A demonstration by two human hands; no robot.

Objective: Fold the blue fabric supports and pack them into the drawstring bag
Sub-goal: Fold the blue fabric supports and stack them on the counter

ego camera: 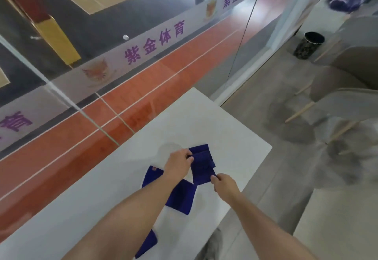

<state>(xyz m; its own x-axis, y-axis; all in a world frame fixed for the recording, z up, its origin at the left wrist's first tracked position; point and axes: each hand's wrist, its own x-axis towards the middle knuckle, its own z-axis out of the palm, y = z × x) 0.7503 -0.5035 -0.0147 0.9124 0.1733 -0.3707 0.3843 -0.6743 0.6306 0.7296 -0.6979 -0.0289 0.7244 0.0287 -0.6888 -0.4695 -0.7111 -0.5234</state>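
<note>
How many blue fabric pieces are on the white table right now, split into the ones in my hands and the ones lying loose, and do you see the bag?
Blue piece held by the left hand and right hand: 1
Blue pieces lying loose on the white table: 3
Drawstring bags clearly visible: 0
Total blue pieces: 4

The fabric supports are a deep, plain blue: the folded support (pixel 201 164), the middle support (pixel 181 197), the near support (pixel 148 243), and the left support (pixel 152 176), which carries a small red mark at its top corner. They lie on a plain white table (pixel 235 128). Beyond it the floor strip (pixel 143 88) is orange-red with thin white lines, the glass banner (pixel 155 43) is pale with purple characters, and the bin (pixel 308 45) is black with pale speckles.
</note>
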